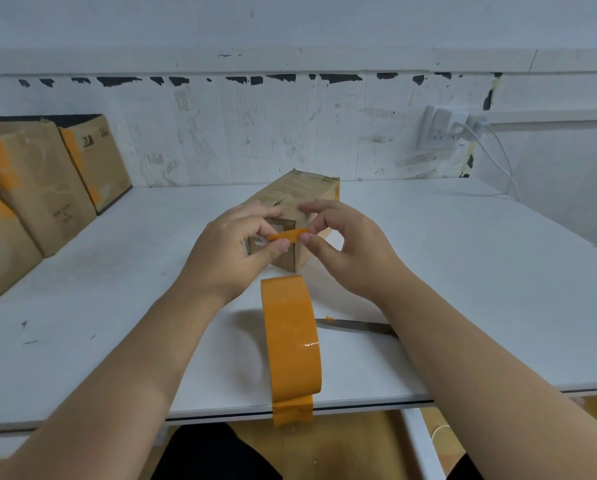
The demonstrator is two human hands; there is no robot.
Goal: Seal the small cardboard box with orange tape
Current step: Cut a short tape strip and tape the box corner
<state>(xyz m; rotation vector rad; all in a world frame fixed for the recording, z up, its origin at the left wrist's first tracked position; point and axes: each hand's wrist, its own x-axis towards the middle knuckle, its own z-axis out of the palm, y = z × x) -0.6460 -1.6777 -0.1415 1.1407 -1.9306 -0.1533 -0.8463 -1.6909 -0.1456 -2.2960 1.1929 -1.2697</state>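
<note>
Mid-task: left hand [234, 251] and right hand [345, 247] each pinch an end of a cut orange tape strip [287, 235] over the small cardboard box [297, 202], not yet stuck down.

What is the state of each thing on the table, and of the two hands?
Small cardboard box: lying on the table, closed.
Orange tape strip: cut off, pinched between both hands.
Tape roll: standing on edge, loose end stuck over the table edge.
Knife: lying flat, unheld.
Left hand: pinching the strip.
Right hand: pinching the strip.
</note>
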